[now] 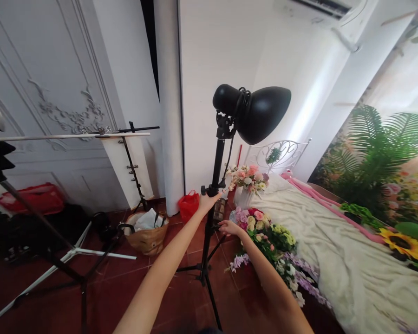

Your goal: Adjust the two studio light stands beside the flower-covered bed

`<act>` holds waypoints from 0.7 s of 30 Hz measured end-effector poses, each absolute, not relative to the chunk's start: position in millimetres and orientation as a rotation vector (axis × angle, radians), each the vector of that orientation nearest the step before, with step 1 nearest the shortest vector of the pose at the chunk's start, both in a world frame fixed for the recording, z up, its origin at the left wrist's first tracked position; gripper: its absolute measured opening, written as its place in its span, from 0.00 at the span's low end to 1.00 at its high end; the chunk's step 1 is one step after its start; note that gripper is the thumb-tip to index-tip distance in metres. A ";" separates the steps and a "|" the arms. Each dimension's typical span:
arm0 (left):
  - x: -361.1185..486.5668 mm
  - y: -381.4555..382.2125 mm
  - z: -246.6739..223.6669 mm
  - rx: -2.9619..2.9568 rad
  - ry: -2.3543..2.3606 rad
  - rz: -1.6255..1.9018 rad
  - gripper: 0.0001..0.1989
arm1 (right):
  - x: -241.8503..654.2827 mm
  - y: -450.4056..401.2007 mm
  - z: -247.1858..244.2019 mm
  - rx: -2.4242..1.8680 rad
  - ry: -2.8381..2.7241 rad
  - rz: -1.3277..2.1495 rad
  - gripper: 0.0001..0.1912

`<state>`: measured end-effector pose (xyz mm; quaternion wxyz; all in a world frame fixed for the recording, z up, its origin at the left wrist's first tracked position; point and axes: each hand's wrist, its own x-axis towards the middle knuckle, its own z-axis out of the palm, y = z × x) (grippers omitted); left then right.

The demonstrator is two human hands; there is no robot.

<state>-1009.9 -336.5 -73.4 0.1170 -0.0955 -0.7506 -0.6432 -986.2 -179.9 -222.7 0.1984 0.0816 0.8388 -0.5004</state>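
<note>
A black photo light stand (206, 241) rises upright in front of me on spread tripod legs. On its top sits a studio lamp with a black bell-shaped reflector (266, 113), facing right, its cord coiled round the neck. My left hand (209, 201) is wrapped round the pole just below the upper collar and its knob (207, 190). Lower down, on the pole's right side, my right hand (229, 228) has its fingertips pinched at a small lower knob (216, 227), mostly hidden by the fingers.
Artificial flowers (256, 225) lie close on the right, beside a bed with a cream blanket (320, 232). A straw bag (148, 236) and a red bag (188, 205) stand on the tiled floor to the left. Further left, another stand's white leg (106, 254) stretches across the floor.
</note>
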 end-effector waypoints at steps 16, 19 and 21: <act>-1033.1 -334.4 -93.0 -0.266 -2.235 -1.564 0.11 | -1099.7 -211.8 -200.2 0.357 2.178 -0.703 0.11; -1035.6 -336.8 -92.1 -0.299 -2.262 -1.586 0.12 | -1104.9 -211.9 -200.1 0.512 2.377 -0.910 0.08; -1037.3 -337.9 -90.8 -0.313 -2.262 -1.590 0.12 | -1109.1 -212.1 -199.6 0.627 2.580 -1.094 0.13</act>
